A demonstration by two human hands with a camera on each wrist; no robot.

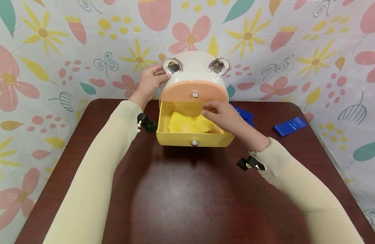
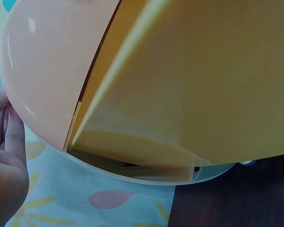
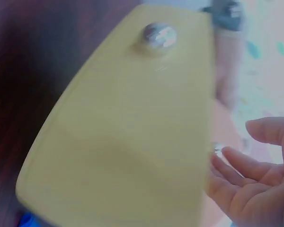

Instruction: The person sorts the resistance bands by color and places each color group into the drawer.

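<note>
A small animal-shaped cabinet [image 1: 195, 64] with a white top and two ring ears stands at the table's far edge. Its peach upper drawer [image 1: 181, 92] is closed. The yellow lower drawer [image 1: 175, 139] is pulled out, with a folded yellow cloth [image 1: 187, 123] inside. My left hand [image 1: 161, 73] rests against the cabinet's upper left side by the ear, fingers fairly straight [image 2: 7, 161]. My right hand [image 1: 209, 110] reaches into the open drawer over the cloth with relaxed fingers. In the right wrist view this hand [image 3: 260, 184] holds nothing beside the drawer front [image 3: 132, 132].
A blue folded band [image 1: 289, 126] lies on the dark brown table [image 1: 187, 196] at the right. Another blue piece [image 1: 243, 113] lies just right of the cabinet, behind my right hand. A floral cloth backdrop surrounds the table.
</note>
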